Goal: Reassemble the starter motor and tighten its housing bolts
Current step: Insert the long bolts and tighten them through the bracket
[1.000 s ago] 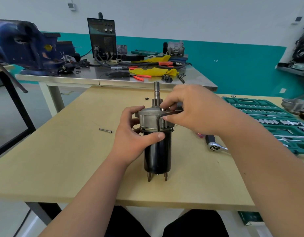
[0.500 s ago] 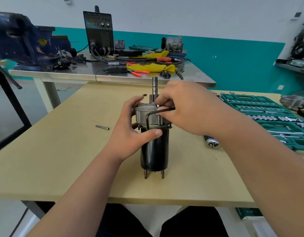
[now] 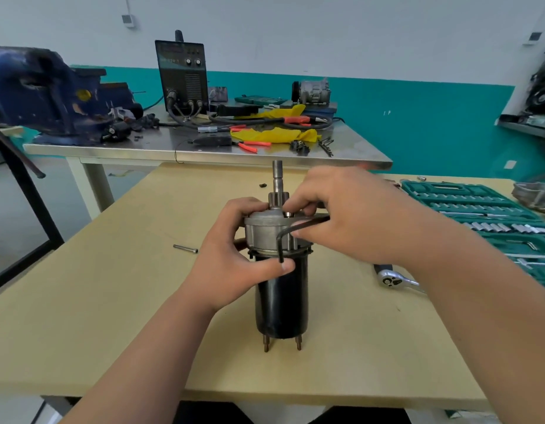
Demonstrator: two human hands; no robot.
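The starter motor (image 3: 280,304) stands upright on the wooden table (image 3: 112,316), a black cylinder on two studs with a grey cast end housing (image 3: 262,232) and a steel shaft (image 3: 277,179) on top. My left hand (image 3: 240,261) wraps the housing from the left, thumb across the front. My right hand (image 3: 347,215) is on top of the housing, fingertips at a bolt head, and holds a black L-shaped hex key (image 3: 288,235) whose short leg hangs down the front. A loose long bolt (image 3: 185,248) lies on the table to the left.
A ratchet (image 3: 390,278) lies right of the motor. An open green socket set (image 3: 485,221) fills the table's right side. A metal bench (image 3: 204,148) behind carries a blue vise (image 3: 47,96), a welder unit (image 3: 182,76), cables, pliers and yellow cloth.
The hex key has swung so its bend hangs lower over the housing front. My right fingers shifted slightly on top. The motor and my left hand stay put; the camera tilted a little.
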